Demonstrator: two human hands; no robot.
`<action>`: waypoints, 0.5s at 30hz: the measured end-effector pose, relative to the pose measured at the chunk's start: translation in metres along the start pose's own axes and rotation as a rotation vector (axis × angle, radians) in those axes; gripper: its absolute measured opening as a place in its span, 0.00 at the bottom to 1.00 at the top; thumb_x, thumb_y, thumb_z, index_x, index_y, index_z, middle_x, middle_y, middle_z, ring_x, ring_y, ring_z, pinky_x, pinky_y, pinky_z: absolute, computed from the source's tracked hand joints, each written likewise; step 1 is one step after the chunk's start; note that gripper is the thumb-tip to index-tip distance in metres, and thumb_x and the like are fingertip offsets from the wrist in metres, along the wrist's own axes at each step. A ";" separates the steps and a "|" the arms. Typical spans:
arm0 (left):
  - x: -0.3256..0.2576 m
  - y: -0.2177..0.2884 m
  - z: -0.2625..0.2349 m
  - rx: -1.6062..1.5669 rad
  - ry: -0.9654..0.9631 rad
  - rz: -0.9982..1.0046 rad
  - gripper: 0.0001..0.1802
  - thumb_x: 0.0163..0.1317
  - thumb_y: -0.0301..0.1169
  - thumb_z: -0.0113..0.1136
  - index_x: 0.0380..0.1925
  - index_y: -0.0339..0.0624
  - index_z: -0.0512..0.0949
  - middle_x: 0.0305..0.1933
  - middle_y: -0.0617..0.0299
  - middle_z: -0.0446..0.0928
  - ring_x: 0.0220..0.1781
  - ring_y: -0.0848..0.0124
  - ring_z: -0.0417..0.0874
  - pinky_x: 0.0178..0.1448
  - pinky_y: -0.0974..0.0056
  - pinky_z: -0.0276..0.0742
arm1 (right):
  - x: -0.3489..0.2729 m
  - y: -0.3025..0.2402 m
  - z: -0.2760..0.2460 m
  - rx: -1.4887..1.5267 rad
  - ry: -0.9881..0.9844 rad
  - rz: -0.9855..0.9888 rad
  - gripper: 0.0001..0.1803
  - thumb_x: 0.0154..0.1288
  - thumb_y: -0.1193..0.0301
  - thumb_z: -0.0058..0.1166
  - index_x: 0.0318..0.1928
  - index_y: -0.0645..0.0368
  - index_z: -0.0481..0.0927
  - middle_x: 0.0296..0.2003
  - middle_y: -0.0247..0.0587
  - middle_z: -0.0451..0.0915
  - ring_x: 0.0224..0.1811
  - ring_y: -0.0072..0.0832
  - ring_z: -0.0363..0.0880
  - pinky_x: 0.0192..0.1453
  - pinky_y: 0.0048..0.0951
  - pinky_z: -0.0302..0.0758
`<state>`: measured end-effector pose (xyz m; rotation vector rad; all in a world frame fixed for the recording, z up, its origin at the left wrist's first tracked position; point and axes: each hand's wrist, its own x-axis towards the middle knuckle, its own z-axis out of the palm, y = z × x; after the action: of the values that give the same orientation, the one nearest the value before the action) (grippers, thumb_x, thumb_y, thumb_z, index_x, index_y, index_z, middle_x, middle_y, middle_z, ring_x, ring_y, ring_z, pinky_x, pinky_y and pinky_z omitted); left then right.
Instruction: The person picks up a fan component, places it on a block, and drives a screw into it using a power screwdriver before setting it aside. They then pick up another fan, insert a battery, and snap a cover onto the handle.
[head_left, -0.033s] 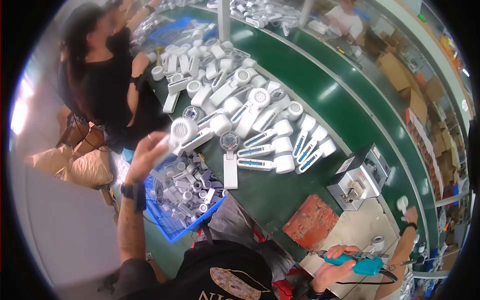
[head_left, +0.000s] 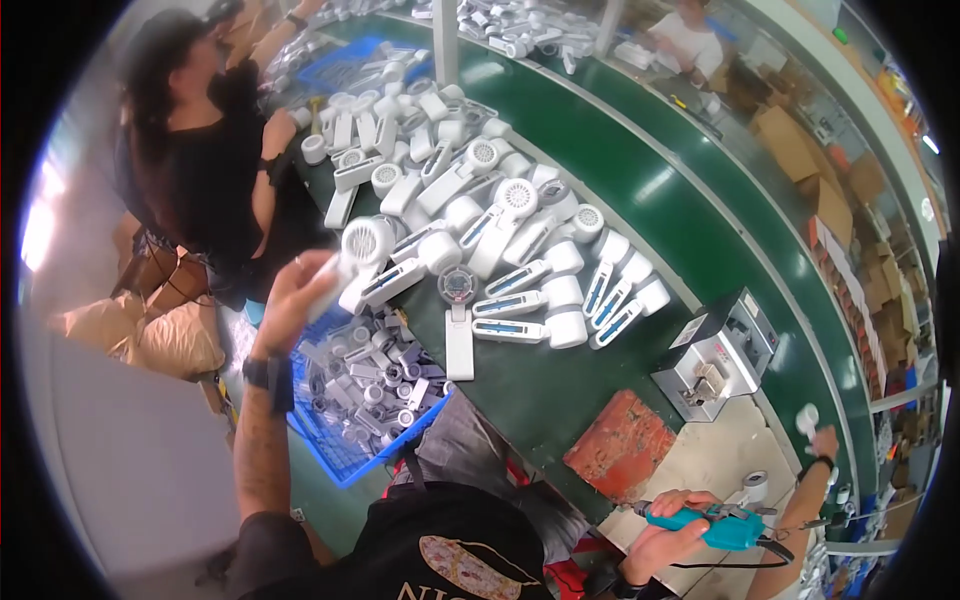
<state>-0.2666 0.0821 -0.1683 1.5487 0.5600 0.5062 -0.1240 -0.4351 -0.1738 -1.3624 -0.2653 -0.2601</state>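
My left hand (head_left: 297,295) is closed around the handle of a white handheld fan (head_left: 367,242), whose round grille faces up. Beneath and beside it, more white fans (head_left: 520,198) lie heaped on the green table. Some show a blue strip inside an open handle. Closest to me lies a fan with its round head uncovered (head_left: 458,287). At the lower right, my right hand (head_left: 660,548) grips a teal electric screwdriver (head_left: 735,530), its tip pointing left and its black cable trailing behind. The bit is near the table's front edge, apart from any fan.
A blue basket (head_left: 345,470) of grey and white parts stands below the table edge. A reddish worn board (head_left: 622,445) and a metal box-shaped device (head_left: 720,355) sit at right. Co-workers stand left and far; another person's hand (head_left: 825,440) holds a fan beside the green conveyor (head_left: 640,170).
The fan in my left hand has risen slightly, its head tilting upward. At the far right, the co-worker's fan has shifted a little lower. My right hand with the screwdriver looks unmoved.
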 end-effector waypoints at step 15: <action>0.290 0.000 0.103 0.733 0.274 0.494 0.24 0.59 0.45 0.70 0.47 0.37 0.83 0.46 0.48 0.85 0.51 0.55 0.85 0.56 0.56 0.79 | -0.013 -0.007 -0.005 -0.060 0.090 -0.059 0.34 0.71 0.40 0.56 0.45 0.64 0.68 0.21 0.37 0.69 0.21 0.27 0.70 0.26 0.28 0.69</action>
<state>0.0236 0.1832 -0.1783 2.3613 0.6051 0.9709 -0.1385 -0.4407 -0.1726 -1.3993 -0.2238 -0.3804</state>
